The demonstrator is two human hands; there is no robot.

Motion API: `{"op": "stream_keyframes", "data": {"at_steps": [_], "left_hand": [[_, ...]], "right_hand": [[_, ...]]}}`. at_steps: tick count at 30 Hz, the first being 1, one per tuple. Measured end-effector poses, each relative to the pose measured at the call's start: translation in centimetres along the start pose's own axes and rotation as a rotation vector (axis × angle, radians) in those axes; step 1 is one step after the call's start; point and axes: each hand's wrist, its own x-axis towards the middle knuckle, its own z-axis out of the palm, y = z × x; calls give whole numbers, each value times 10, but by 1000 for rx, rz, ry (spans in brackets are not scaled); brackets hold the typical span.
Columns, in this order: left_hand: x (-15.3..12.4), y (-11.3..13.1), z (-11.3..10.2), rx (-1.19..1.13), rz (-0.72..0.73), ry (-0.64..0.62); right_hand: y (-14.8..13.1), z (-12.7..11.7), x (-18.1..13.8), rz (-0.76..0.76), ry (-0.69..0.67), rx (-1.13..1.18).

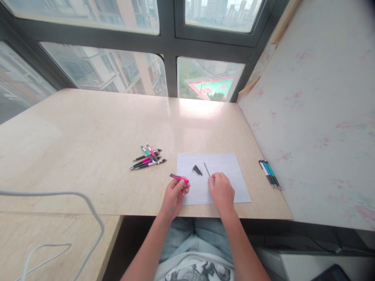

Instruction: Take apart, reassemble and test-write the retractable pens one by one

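My left hand (175, 193) is closed round a pink pen barrel (178, 177), held level just left of a white sheet of paper (231, 171). My right hand (221, 189) rests on the sheet, fingers pinched on a thin dark refill (207, 170) that points up and left. Two small black pen parts (197, 169) lie on the paper between the hands. A pile of several pink, teal and black pens (148, 157) lies on the table left of the sheet.
Three pens in blue and teal (269, 173) lie near the right edge of the beige table (88, 132), against a pale flowered wall (316, 117). A white cable (88, 203) loops over the lower left. Windows stand behind the table.
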Motion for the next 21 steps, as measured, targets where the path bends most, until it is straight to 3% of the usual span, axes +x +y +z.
{"op": "stream_keyframes", "data": {"at_steps": [7, 13, 17, 21], "left_hand": [[0, -1, 0, 14, 10, -17], [-1, -3, -3, 14, 18, -25], [-1, -2, -3, 14, 13, -23], [-1, -1, -2, -1, 15, -24]], "right_hand": [[-7, -4, 8, 54, -137, -115], [-6, -6, 12, 68, -149, -100], [3, -10, 9, 81, -135, 80], [11, -14, 4, 66, -146, 469]]}}
